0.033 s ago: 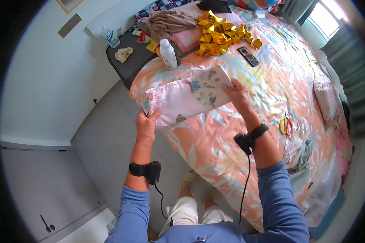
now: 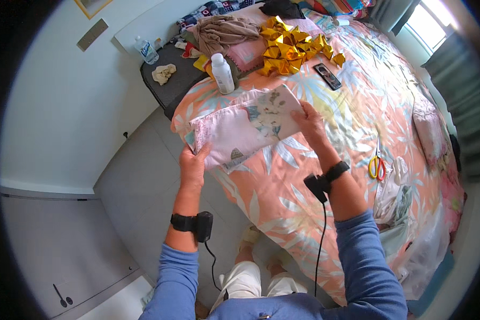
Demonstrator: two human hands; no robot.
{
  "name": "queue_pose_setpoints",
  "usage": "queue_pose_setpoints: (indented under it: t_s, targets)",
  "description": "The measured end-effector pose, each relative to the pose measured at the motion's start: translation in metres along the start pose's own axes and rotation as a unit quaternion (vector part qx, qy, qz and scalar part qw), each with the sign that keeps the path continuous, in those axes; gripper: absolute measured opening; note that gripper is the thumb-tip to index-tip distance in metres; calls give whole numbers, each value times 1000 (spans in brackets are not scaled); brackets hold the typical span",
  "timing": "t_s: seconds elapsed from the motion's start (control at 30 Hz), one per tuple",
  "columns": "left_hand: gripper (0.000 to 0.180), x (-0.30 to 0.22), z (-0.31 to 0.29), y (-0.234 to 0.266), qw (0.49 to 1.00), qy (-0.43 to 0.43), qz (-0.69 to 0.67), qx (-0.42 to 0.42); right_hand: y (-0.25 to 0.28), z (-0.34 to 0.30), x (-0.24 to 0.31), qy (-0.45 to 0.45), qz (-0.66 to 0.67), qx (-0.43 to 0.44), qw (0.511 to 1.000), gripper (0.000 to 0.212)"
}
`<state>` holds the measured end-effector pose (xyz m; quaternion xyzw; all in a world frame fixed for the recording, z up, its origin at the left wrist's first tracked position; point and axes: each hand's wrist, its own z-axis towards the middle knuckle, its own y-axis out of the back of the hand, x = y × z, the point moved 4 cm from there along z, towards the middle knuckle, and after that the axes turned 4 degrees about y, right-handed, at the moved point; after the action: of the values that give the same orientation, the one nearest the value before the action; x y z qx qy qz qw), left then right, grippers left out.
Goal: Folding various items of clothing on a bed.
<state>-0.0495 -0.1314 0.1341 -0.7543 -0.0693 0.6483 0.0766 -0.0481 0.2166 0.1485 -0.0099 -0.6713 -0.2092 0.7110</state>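
A folded pink cloth (image 2: 229, 133) with a printed floral pattern is stretched between my two hands, above the near left edge of the bed. My left hand (image 2: 193, 166) grips its lower left corner, thumb on top and the other fingers mostly hidden beneath. At its right end, my right hand (image 2: 312, 125) pinches the edge, thumb on top. The cloth lies in flat layers, with a lace-like strip at the left end. Just beyond it a white bottle (image 2: 222, 74) stands upright on the bed.
The bed (image 2: 288, 197) has a peach leaf-print cover. On it lie gold foil pieces (image 2: 288, 50), a phone (image 2: 327, 76), scissors (image 2: 377, 166) and crumpled light cloths (image 2: 392, 186). A clear plastic bottle (image 2: 146, 50) stands on the dark bedside surface (image 2: 168, 88). Cables hang from both my wrist straps.
My right hand has shifted very slightly left with its end of the cloth. Both hands keep their hold.
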Motion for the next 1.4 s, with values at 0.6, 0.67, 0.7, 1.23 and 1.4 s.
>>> queue_pose_setpoints:
  t_s: [0.6,0.67,0.7,1.23,1.4]
  targets:
    - [56,62,-11,-55,712,-290,637,54,137,-361,-129,-274,-373,-143,875,40]
    - [60,78,6,-72,678,-163,703,139,178,-402,-133,-328,-406,-123,844,61]
    - [64,82,10,-75,685,-118,705,142,196,-422,-130,-340,-450,-182,806,70]
    - [43,144,-234,-184,756,-11,468,457,303,-521,-134,-271,-410,-333,805,21]
    - [47,132,-307,-243,738,160,371,540,254,-490,-40,-118,-235,-298,918,21]
